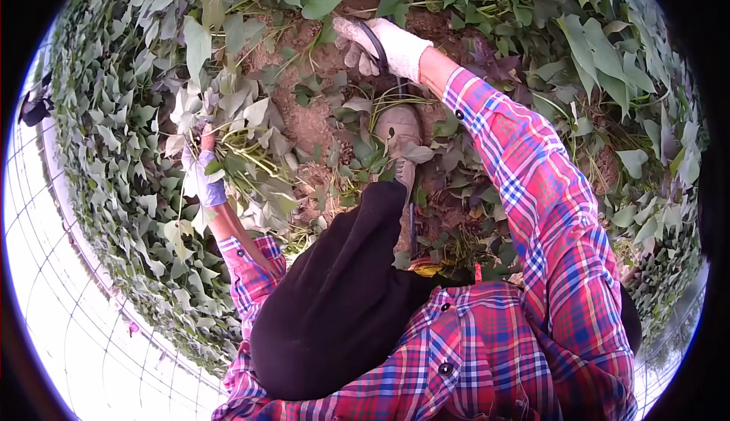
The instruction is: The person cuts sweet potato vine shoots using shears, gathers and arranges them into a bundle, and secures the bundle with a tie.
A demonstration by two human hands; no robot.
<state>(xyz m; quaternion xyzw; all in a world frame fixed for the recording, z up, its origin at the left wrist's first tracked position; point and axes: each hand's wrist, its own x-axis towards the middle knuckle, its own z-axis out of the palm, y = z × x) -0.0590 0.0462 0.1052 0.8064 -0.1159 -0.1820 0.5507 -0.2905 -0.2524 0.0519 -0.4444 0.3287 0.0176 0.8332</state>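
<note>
My left hand [201,170], in a pale glove, is closed round a bunch of leafy vines [247,159] at the left; leaves cover part of its fingers. At the top centre my right hand [376,45], in a white glove, is wrapped round the dark curved handle of a tool [372,41]. The far end of this tool is hard to make out among the leaves. Brown soil [300,117] shows between my two hands, with loose stems and leaves on it.
A brown shoe [398,128] stands on the soil below my right hand. My bent knee in dark cloth [334,299] fills the lower middle. Dense leafy plants [114,155] surround the soil. A wire fence [68,292] runs along the left edge.
</note>
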